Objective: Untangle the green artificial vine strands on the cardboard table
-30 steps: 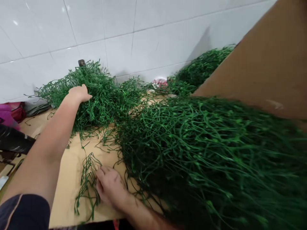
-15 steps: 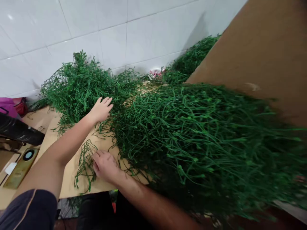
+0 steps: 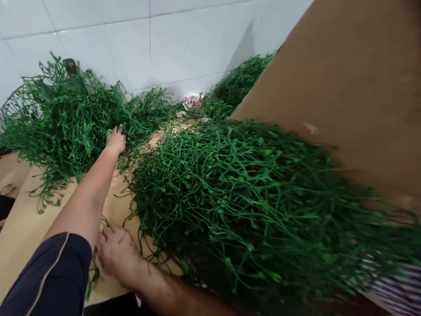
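Observation:
My left hand [image 3: 116, 139] reaches into the edge of the left heap of green plastic stems [image 3: 79, 118]; some fingertips show, the rest are hidden among the stems, so its grip cannot be made out. Near the front edge of the tan board [image 3: 19, 237], my right hand [image 3: 116, 254] has its fingers curled on a small bunch of green stems [image 3: 94, 276], partly hidden behind my left arm. A larger heap of green stems [image 3: 230, 184] lies to the right of both hands.
A tan panel [image 3: 345, 87] slants up at the right. More green stems [image 3: 243, 79] and a white and red item [image 3: 192, 102] lie by the tiled wall [image 3: 190, 44]. Striped cloth [image 3: 397, 285] shows at the lower right.
My left hand has gone farther into the left heap, and its fingers are now partly hidden. My right hand stays on the small bunch. The view has shifted to the right.

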A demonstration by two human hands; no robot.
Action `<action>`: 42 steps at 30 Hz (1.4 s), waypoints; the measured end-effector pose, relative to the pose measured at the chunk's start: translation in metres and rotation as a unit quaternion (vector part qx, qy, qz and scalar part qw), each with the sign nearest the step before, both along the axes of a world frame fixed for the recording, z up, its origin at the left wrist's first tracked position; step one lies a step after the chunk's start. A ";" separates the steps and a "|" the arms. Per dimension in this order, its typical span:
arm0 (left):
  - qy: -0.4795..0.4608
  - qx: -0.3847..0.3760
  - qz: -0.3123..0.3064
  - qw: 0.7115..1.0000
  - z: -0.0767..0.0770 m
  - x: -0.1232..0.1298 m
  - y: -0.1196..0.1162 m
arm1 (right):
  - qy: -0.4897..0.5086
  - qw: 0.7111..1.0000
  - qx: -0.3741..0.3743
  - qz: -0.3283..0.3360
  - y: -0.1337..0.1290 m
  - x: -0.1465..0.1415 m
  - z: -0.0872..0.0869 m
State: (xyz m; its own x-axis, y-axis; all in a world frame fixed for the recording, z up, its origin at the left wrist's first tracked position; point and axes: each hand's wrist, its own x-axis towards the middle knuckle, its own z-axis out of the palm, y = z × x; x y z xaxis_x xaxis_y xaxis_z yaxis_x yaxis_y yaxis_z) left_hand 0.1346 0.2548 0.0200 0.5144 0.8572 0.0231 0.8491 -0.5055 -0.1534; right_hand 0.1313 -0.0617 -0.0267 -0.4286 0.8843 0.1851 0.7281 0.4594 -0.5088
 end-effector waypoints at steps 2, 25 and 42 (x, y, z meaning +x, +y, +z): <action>0.021 0.002 0.010 1.000 0.005 0.002 -0.009 | 0.001 1.000 0.004 -0.007 0.001 0.001 0.000; -0.599 -0.176 0.271 0.732 -0.023 -0.174 -0.312 | 0.440 0.885 -0.088 -0.126 -0.001 0.021 -0.018; -0.648 -0.277 0.158 0.692 -0.030 -0.130 -0.292 | 0.192 0.951 0.113 -0.213 0.022 0.030 0.021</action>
State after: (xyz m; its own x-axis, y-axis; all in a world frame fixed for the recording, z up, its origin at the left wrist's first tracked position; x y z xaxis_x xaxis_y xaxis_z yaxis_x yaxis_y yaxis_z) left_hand 0.0046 -0.0374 -0.0101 0.1545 0.9841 -0.0870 0.1735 0.0597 0.9830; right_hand 0.1617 -0.0397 -0.0055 0.0963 0.8817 0.4619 0.6536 0.2939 -0.6974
